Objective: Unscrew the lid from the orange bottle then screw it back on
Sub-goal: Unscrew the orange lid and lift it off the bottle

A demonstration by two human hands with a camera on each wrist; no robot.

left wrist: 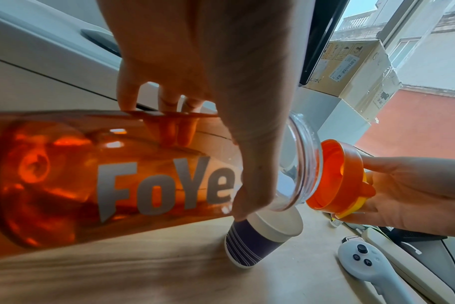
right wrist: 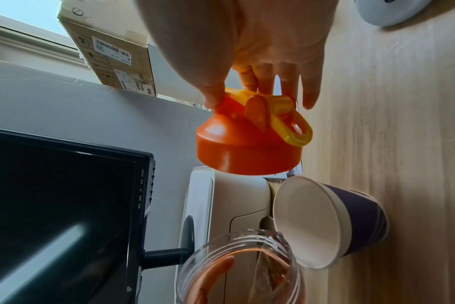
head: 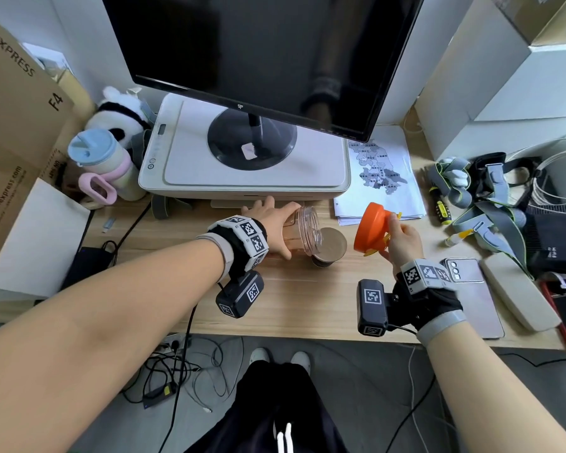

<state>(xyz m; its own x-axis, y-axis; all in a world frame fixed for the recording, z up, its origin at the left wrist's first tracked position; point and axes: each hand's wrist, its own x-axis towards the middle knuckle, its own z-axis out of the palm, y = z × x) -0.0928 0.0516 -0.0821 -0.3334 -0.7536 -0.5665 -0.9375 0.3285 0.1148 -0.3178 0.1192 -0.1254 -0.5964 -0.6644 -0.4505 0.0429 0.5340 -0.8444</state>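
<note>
**Lid off, bottle tipped over cup — re-screwing not yet begun**

Left hand (head: 272, 223) wraps the orange bottle (left wrist: 96, 181) round its upper body, thumb on the near side, fingers curled over the far side. Bottle lies nearly on its side above the desk (head: 294, 299), its clear threaded mouth pointing right and down, right over the rim of a paper cup (head: 331, 246). In the right wrist view a thin stream looks to run from the mouth toward the cup; cannot say how much liquid remains.

Right hand (head: 402, 243) grips the orange lid (head: 371, 228) by its top, thumb and fingers pinched round the yellow flip loop. Lid is clear of the bottle, held in the air just to the right of the mouth, open underside turned toward it. No thread contact visible.

Judgement on progress: the first half, unscrewing, is done, since the lid is fully free. The second half is all still to do: bottle needs bringing back upright or at least steady, lid seated square on the threads, then turned tight.

Surroundings: a monitor (head: 258, 53) stands on a white printer (head: 321, 165) behind the hands; a phone (head: 471, 289) lies on the desk to the right.
</note>
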